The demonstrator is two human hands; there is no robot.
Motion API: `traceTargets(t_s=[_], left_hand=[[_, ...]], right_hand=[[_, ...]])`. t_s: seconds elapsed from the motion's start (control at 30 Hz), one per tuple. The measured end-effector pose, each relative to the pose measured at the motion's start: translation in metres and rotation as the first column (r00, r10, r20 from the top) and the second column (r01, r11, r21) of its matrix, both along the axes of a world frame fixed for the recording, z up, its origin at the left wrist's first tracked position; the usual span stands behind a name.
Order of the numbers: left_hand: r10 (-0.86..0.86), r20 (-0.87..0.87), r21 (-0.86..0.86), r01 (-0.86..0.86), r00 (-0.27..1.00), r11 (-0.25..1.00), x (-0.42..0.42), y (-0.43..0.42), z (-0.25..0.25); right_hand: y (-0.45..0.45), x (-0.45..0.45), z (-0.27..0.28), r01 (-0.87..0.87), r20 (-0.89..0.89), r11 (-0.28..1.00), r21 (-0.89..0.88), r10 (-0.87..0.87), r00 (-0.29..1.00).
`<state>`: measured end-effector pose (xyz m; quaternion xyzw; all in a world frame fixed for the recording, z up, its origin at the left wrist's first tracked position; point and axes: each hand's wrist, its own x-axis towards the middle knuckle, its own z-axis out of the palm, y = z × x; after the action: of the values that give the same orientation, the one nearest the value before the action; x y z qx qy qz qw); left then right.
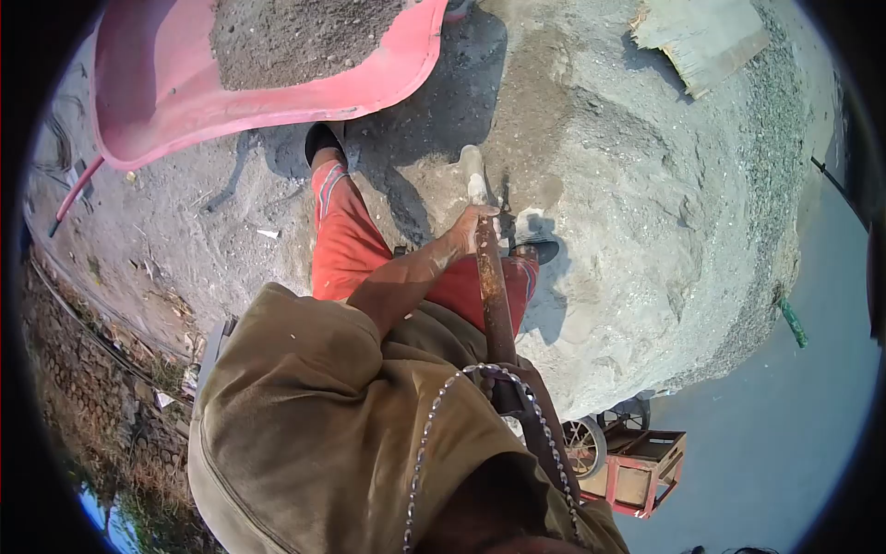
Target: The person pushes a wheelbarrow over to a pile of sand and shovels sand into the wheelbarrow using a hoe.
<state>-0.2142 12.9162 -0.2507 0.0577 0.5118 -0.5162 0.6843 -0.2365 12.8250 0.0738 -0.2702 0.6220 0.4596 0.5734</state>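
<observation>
A shovel with a rusty pipe shaft (496, 305) stands in front of my body, its lower end pale with dust. Its blade is hard to tell apart from the sandy ground. My left hand (473, 229) is closed around the lower part of the shaft, above my feet. Near the top end, by my chest, my right hand (513, 377) is wrapped on the handle, with its fingers mostly in shade. Beyond my left foot is a pink wheelbarrow (277, 118) holding a heap of grey sand (305, 42).
A pale mound of sand and gravel (646, 231) rises on the right. A broken board (706, 42) lies on its far side. A red-framed cart (637, 471) with wheels stands at lower right on grey ground. Cables and a rough stone wall (101, 388) run along the left.
</observation>
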Motion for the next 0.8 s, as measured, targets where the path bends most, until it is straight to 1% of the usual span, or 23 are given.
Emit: traceTargets(t_s=[0.03,0.1,0.17,0.2,0.23,0.3,0.33,0.37,0.4,0.43,0.47,0.5,0.53,0.57,0.6,0.63,0.67,0.7,0.73,0.77,0.8], left_hand=[[-0.015,0.014,-0.007,0.015,1.0,1.0,0.013,0.001,0.018],[-0.048,0.031,-0.011,0.048,0.998,0.999,0.037,0.005,0.064],[-0.065,0.138,0.113,0.049,0.988,0.992,0.086,0.024,0.144],[-0.081,0.19,0.176,0.048,0.978,0.983,0.115,0.032,0.18],[-0.092,0.268,0.173,0.046,0.959,0.984,0.142,0.038,0.199],[-0.132,0.368,0.184,0.067,0.92,0.981,0.168,0.055,0.24],[-0.048,0.37,0.086,0.018,0.928,0.996,0.19,0.071,0.273],[-0.059,0.451,0.156,-0.013,0.89,0.988,0.207,0.081,0.285],[-0.076,0.525,0.225,-0.052,0.848,0.973,0.218,0.088,0.29],[-0.101,0.583,0.289,-0.09,0.806,0.953,0.225,0.092,0.294],[-0.103,0.653,0.314,-0.144,0.75,0.938,0.233,0.102,0.296],[-0.112,0.717,0.336,-0.2,0.688,0.92,0.239,0.113,0.292],[-0.238,0.715,0.456,-0.181,0.657,0.872,0.247,0.122,0.283],[-0.374,0.685,0.575,-0.149,0.626,0.805,0.249,0.132,0.274],[-0.415,0.666,0.635,-0.18,0.62,0.751,0.249,0.141,0.262],[-0.46,0.649,0.688,-0.21,0.606,0.695,0.253,0.149,0.248],[-0.53,0.621,0.737,-0.199,0.577,0.646,0.256,0.159,0.243],[-0.606,0.581,0.783,-0.17,0.544,0.598,0.258,0.168,0.24],[-0.614,0.625,0.762,-0.207,0.482,0.614,0.258,0.177,0.234],[-0.613,0.666,0.731,-0.206,0.426,0.651,0.253,0.171,0.239],[-0.606,0.705,0.697,-0.205,0.37,0.687,0.247,0.164,0.244]], right_hand=[[0.003,-0.002,0.019,0.054,-0.021,0.998,0.019,-0.054,0.998],[0.015,-0.008,0.064,-0.05,0.025,0.996,-0.075,0.052,0.998],[0.038,0.022,0.118,-0.014,0.113,1.0,-0.014,0.015,0.993],[0.051,0.04,0.149,-0.035,0.149,0.999,-0.036,0.04,0.988],[0.062,0.053,0.175,-0.055,0.184,0.997,-0.051,0.064,0.981],[0.074,0.055,0.207,-0.044,0.234,0.998,-0.044,0.053,0.971],[0.078,0.054,0.215,-0.048,0.277,0.998,-0.038,0.057,0.959],[0.078,0.054,0.213,-0.057,0.335,0.998,-0.028,0.063,0.94],[0.075,0.045,0.201,-0.035,0.378,0.999,0.008,0.03,0.925],[0.073,0.038,0.183,-0.098,0.444,0.995,0.013,0.082,0.892],[0.07,0.034,0.159,-0.16,0.506,0.987,0.013,0.131,0.853],[0.071,0.028,0.124,-0.228,0.561,0.973,-0.03,0.205,0.802],[0.06,0.005,0.064,-0.398,0.703,0.908,-0.131,0.368,0.609],[0.065,0.01,0.026,-0.567,0.602,0.792,-0.226,0.572,0.558],[0.071,0.01,-0.021,-0.777,0.387,0.589,-0.222,0.785,0.484],[0.094,0.014,-0.06,-0.417,0.698,0.87,-0.263,0.47,0.54],[0.107,0.02,-0.1,-0.425,0.672,0.651,-0.629,0.73,0.124],[0.127,0.019,-0.136,-0.281,0.695,0.714,-0.641,0.696,0.182],[0.142,0.021,-0.174,-0.244,0.691,0.73,-0.639,0.684,0.234],[0.151,0.012,-0.196,-0.219,0.671,0.737,-0.64,0.674,0.309],[0.161,0.009,-0.204,-0.157,0.613,0.693,-0.704,0.704,0.358]])
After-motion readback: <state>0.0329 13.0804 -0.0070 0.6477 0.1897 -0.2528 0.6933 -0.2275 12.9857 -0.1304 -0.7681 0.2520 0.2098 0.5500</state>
